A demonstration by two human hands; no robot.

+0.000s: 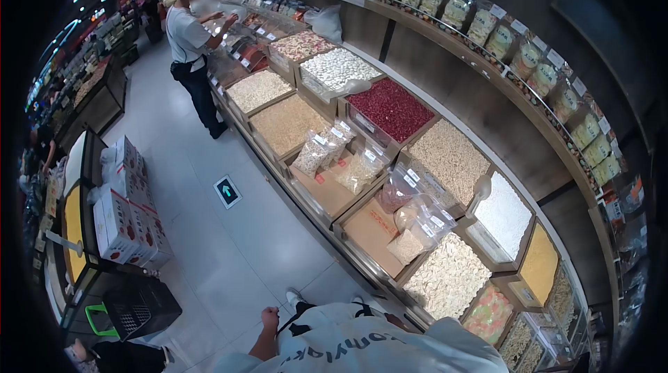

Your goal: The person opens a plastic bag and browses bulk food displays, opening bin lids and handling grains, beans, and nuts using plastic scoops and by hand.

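My left hand (pixel 270 316) hangs beside my white shirt (pixel 348 342), low in the view. Its fingers are curled into a fist, and nothing sticks out of it. My right hand does not show; the shirt and the lower edge hide that side. Nearest to my body on the right is a bin of pale, flat white flakes or slices (pixel 447 275). Beyond it, a cardboard-lined bin (pixel 367 228) holds clear bags of dry goods (pixel 414 237). Another such bin holds bagged pale goods (pixel 323 147).
Bins of dark red beans (pixel 390 108), white beans (pixel 337 69) and white grains (pixel 502 216) line the right side. Above runs a shelf of packets (pixel 459 11). A person (pixel 191 46) stands at the far bins. Stacked cartons (pixel 129 206) and a black basket (pixel 142 307) are on the left.
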